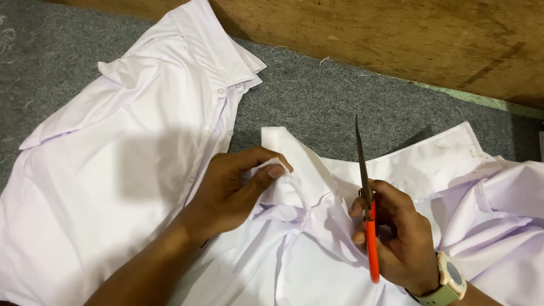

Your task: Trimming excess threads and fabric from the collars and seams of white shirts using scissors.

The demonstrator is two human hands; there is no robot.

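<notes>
My left hand (232,190) pinches the collar edge of a white shirt (430,170) that lies bunched in front of me. Thumb and fingers are closed on a fold of the fabric near the collar tip (277,139). My right hand (396,235) holds thread snips with an orange handle (371,243); the thin metal blade (360,161) points up and away, over the collar. A pale green wristwatch (450,280) sits on my right wrist.
A second white shirt (113,170) with buttons lies spread at the left on grey felt-like matting (317,102). A brown wooden board (396,34) runs along the far side. Loose threads dot the matting.
</notes>
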